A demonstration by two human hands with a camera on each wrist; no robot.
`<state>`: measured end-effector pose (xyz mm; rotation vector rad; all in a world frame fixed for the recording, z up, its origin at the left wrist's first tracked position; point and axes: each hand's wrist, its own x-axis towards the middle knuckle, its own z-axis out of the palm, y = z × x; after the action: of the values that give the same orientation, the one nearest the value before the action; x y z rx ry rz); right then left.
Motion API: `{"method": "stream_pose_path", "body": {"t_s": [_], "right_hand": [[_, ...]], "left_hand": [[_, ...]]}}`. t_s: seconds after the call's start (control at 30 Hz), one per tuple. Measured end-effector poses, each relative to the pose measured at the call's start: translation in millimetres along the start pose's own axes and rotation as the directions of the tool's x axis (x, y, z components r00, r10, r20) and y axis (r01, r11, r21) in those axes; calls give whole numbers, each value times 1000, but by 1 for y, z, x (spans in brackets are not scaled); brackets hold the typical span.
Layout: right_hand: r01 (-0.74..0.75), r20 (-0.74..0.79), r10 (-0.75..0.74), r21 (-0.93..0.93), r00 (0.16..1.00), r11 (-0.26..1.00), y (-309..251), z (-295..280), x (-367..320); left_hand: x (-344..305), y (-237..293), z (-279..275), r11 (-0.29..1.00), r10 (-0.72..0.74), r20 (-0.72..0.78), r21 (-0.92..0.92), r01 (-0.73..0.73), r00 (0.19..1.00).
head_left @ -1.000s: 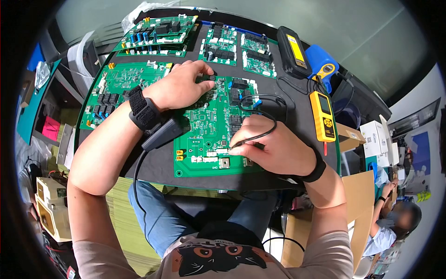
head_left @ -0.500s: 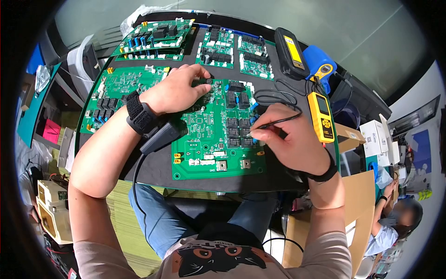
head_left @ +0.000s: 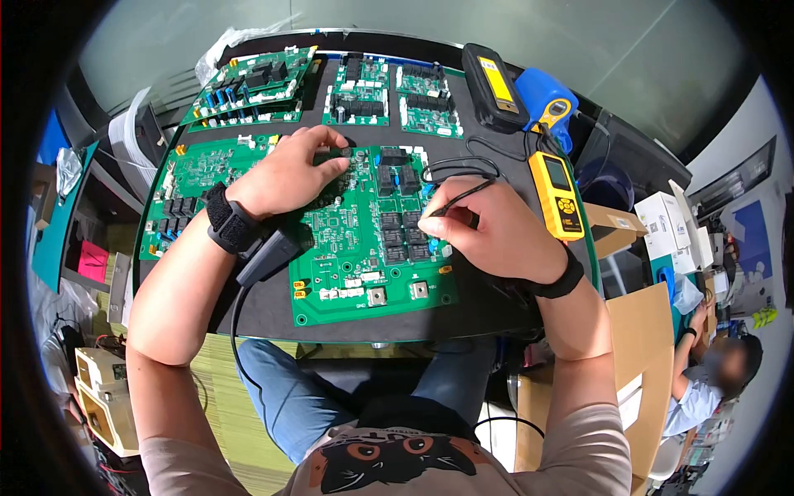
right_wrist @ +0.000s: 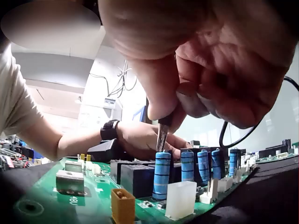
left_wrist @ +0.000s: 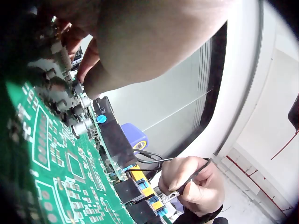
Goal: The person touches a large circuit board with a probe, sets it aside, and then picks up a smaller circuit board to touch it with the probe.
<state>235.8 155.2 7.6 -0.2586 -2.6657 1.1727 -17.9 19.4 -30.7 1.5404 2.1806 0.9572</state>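
Observation:
A large green circuit board (head_left: 331, 273) lies before me, with black relays (head_left: 403, 236) and blue resistors (right_wrist: 161, 175) along its right side. My right hand (head_left: 488, 219) pinches a test lead (right_wrist: 163, 126) between thumb and fingers; its metal tip points down at the resistors, and its black cable (head_left: 459, 198) loops over the hand. At the board's far edge, my left hand (head_left: 285, 169) has thumb and curled forefinger around a small black part (left_wrist: 77, 87); the other fingers are partly hidden behind the hand.
Another green board (head_left: 203, 182) lies to the left, with stacked boards (head_left: 256, 83) behind it and smaller boards (head_left: 356, 99) at the back. On the right are a yellow meter (head_left: 558, 194), a black case (head_left: 494, 87) and a blue-and-yellow device (head_left: 550, 107).
My right hand has lifted the lead from the white connectors near the board's front edge, moved away and rightward, then come in over the relays. My left hand stays at the far edge.

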Motion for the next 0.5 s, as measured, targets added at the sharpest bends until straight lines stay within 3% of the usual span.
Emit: {"method": "stream_pose_path", "body": {"t_s": [0.1, 0.17, 0.23, 0.3, 0.37, 0.4, 0.43, 0.5], "right_hand": [[-29, -14, 30, 35, 999, 999, 5, -3, 5], [-38, -25, 38, -26, 999, 999, 0, -8, 5], [76, -143, -75, 7, 987, 997, 8, -9, 6], [90, -153, -92, -17, 984, 996, 7, -16, 2], [-114, -10, 113, -118, 994, 986, -1, -23, -4], [-135, 12, 137, -106, 991, 985, 0, -23, -7], [-131, 15, 134, -110, 991, 985, 5, -19, -10], [-32, 12, 31, 69, 999, 997, 17, -12, -13]], "left_hand": [[1, -4, 2, 998, 57, -34, 11, -56, 998], [0, 3, -2, 999, -43, 23, -20, 43, 999], [0, 4, -2, 1000, -31, 22, -4, 31, 999], [0, 2, -2, 1000, -19, 20, 16, 19, 1000], [1, -3, 1, 1000, 16, 1, 24, -16, 1000], [2, -6, 2, 999, 29, -9, 18, -29, 1000], [2, -8, 3, 999, 27, -14, 17, -27, 1000], [2, -6, 3, 999, 28, -7, 38, -28, 1000]]}}
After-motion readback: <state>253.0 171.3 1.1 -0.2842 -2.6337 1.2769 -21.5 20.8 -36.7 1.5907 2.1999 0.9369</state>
